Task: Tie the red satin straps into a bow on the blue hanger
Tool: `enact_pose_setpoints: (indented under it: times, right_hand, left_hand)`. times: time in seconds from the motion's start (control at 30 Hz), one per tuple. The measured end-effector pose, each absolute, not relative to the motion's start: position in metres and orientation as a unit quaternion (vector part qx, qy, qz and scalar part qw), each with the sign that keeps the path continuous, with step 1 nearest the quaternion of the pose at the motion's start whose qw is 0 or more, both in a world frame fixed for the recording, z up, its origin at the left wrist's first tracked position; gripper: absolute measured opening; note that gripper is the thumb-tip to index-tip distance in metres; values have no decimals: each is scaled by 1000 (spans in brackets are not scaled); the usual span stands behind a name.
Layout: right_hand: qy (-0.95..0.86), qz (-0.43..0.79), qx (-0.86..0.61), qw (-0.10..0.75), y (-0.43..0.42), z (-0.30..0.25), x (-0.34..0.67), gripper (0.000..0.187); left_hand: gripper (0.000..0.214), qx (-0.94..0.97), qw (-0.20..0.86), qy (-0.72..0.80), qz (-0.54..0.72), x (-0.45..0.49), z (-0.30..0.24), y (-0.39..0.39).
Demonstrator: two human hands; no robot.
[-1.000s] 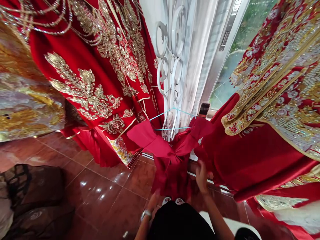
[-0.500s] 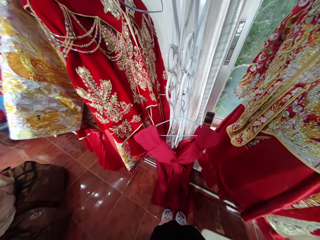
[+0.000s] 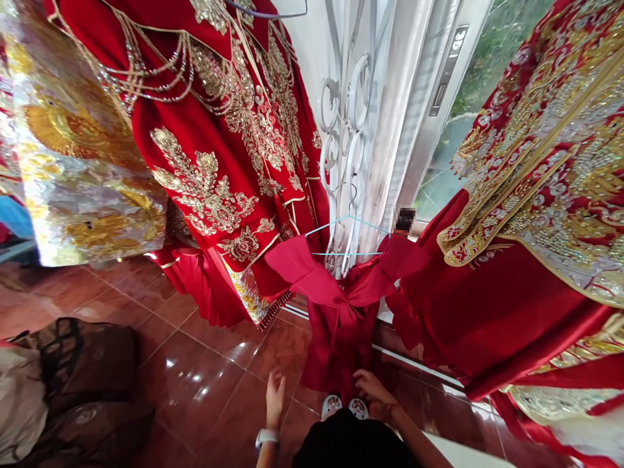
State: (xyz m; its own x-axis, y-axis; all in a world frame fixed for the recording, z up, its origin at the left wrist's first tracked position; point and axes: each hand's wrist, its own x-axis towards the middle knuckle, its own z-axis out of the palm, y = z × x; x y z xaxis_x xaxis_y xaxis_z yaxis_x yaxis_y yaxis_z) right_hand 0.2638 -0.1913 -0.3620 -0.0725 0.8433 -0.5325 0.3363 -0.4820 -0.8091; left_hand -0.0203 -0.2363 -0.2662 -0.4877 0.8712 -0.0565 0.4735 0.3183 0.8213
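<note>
A dark red dress [image 3: 341, 299] with a knotted bow front hangs on a thin light-blue hanger [image 3: 348, 253] against white scrolled metalwork. My left hand [image 3: 275, 392], a watch [image 3: 267, 438] on its wrist, is held over the tiles left of the dress hem. Its fingers are apart and nothing is in them. On the other side, my right hand [image 3: 372, 388] reaches towards the lower skirt with fingers stretched out and no object in it. Whether its fingertips touch the cloth I cannot tell.
Red jackets with gold embroidery [image 3: 209, 175] and a white-gold garment [image 3: 92, 169] hang at left. A beaded red-gold jacket [image 3: 550, 162] hangs at right over red cloth. Dark brown bags [image 3: 92, 364] lie on the glossy tiled floor [image 3: 205, 383]. Behind is a glass door frame [image 3: 446, 71].
Both my hands have come into view from the bottom edge, either side of the dress's lower part. The view has shifted slightly; the dress still hangs in the same place.
</note>
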Motion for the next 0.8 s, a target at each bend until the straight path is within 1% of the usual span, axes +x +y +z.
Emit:
enact_pose_setpoints:
  times: [0.07,0.13,0.17,0.2,0.27,0.33,0.37,0.4,0.43,0.5,0.57,0.67,0.8]
  right_hand:
    - [-461,511,-666,286,-172,-340,275,29]
    - [-456,345,-696,434,-141,-299,290,37]
    - [-446,263,-695,499,-122,-271,297,44]
    - [-446,191,-684,545,-102,-239,303,52]
    - [-474,65,-654,585,-63,-174,310,59]
    - [-511,-22,-635,579,-28,-116,308,64]
    - [-530,-42,-631,566,-13,-94,305,65]
    - [-552,-49,-629,545,0,-78,302,64]
    - [-568,-51,-633,524,11,-66,300,59]
    - [-589,-42,-640,492,24,-54,300,47]
    - [-617,-27,-634,466,30,-52,306,41]
    - [-664,-12,-609,435,27,-52,319,44]
    - [-675,-33,-611,412,19,-48,325,45]
  left_hand:
    - [37,420,208,752,463,-21,-242,-202]
    - [44,455,137,705,527,-14,-198,-163]
    - [48,487,99,681,538,-10,-171,-144]
    - [51,511,55,662,545,-5,-142,-126]
    - [54,550,-18,635,543,5,-87,-92]
    - [62,570,-66,631,522,14,-46,-60]
    - [65,571,-77,643,506,19,-34,-45]
    - [64,571,-75,659,483,23,-27,-32]
    - [58,573,-69,676,459,26,-24,-21]
    - [45,576,-62,697,422,31,-26,-6]
    - [37,584,-68,703,401,30,-32,-1]
    - [34,600,-76,700,380,22,-34,-5]
    - [32,621,-76,695,354,12,-28,-13]
